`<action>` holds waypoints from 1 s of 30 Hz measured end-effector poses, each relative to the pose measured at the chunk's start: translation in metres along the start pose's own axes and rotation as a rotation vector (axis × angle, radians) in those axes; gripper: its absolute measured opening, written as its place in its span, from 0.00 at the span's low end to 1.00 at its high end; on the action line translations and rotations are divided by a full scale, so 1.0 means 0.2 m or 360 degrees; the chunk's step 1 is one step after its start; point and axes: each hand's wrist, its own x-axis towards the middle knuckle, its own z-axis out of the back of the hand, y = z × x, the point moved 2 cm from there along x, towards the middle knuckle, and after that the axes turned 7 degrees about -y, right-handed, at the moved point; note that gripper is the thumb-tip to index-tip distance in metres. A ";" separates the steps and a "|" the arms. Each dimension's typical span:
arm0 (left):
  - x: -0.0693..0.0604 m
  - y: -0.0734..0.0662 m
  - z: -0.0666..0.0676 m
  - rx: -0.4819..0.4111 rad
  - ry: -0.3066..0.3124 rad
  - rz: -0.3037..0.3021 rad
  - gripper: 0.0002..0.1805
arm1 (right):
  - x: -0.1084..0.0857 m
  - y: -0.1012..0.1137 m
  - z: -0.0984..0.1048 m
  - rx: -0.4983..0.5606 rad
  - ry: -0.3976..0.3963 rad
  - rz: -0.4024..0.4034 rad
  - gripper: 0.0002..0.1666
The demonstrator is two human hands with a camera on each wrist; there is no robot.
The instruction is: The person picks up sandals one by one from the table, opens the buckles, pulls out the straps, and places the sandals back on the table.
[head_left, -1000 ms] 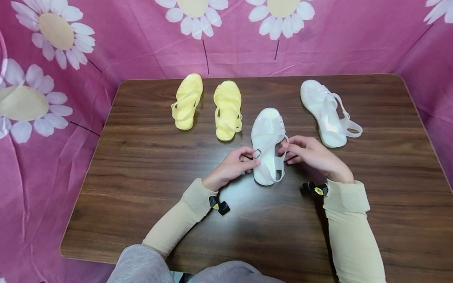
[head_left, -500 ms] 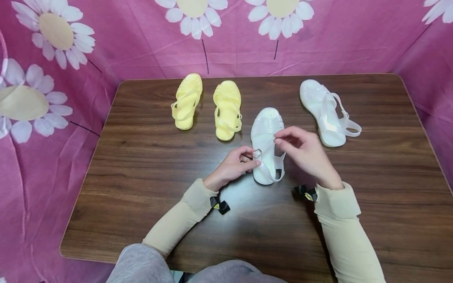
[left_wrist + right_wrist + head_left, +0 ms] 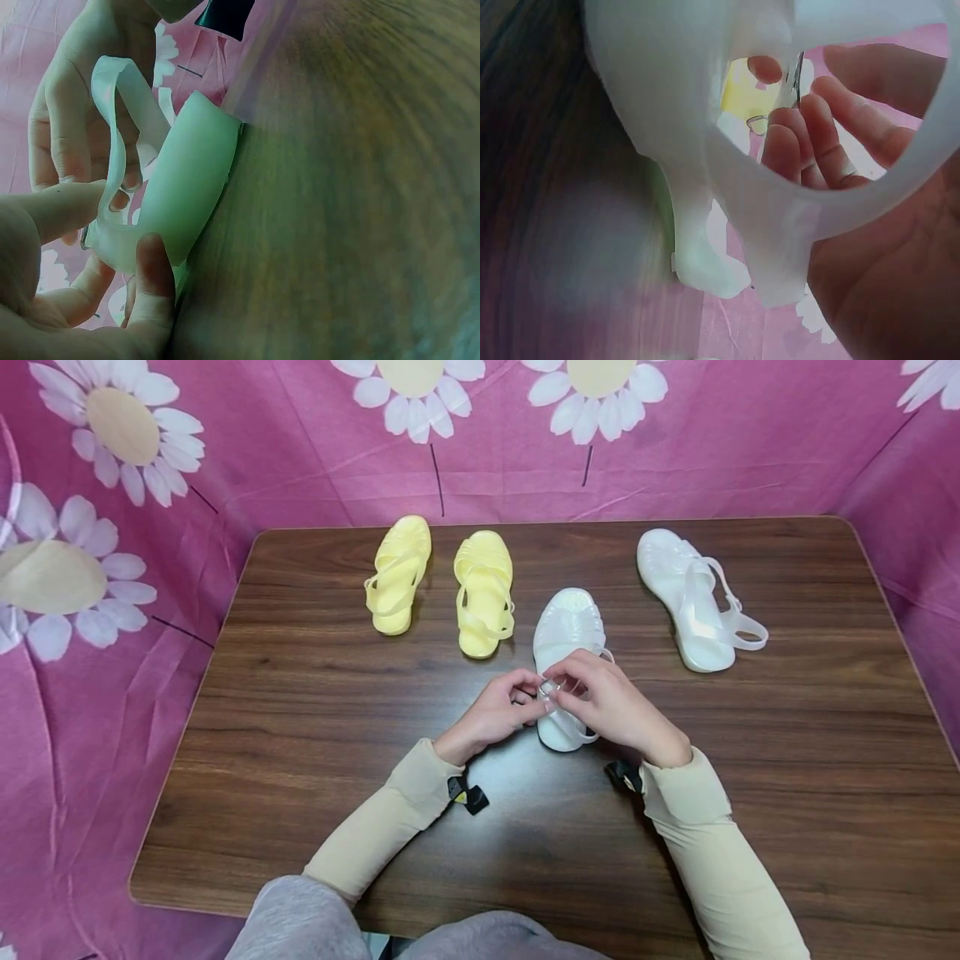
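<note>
The white sandal (image 3: 561,631) lies sole down on the table in front of the person, toe pointing away, both hands at its ankle part. The left hand (image 3: 493,710) pinches the strap beside the metal buckle (image 3: 547,688) between thumb and fingers, at the sandal's left edge. The thumb and forefinger of the right hand (image 3: 622,706) come in over the sandal from the right, curled and pinching the narrow strap at the buckle; they hide the strap's tip, so whether it passes through the metal cannot be told. That hand also covers the middle of the sandal, and in the right wrist view the heel strap (image 3: 761,225) loops up in front of the fingers. A small black device sits at each cuff, below the wrists and off the sandal. Just beyond the left hand, the nearer yellow sandal (image 3: 483,593) stands beside the white one, with a strip of wood between; the farther yellow sandal (image 3: 399,577) leans slightly to the right at its toe. Beyond the right hand, the other white sandal (image 3: 684,606) lies apart at a slant, its heel strap sticking out to the right. Around the brown table (image 3: 300,735) hangs pink cloth (image 3: 502,481) printed with large daisies.
</note>
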 end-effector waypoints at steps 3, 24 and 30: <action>0.00 0.00 0.00 0.0002 -0.0003 0.0003 0.16 | 0.00 -0.01 0.00 -0.0042 0.0011 -0.0017 0.12; 0.01 0.00 0.00 0.0025 0.0030 -0.0023 0.17 | 0.00 -0.03 0.00 -0.0148 0.0044 -0.0029 0.09; 0.01 0.01 0.00 0.0012 0.0051 -0.0062 0.18 | -0.01 -0.03 0.00 -0.0171 0.0081 -0.0028 0.07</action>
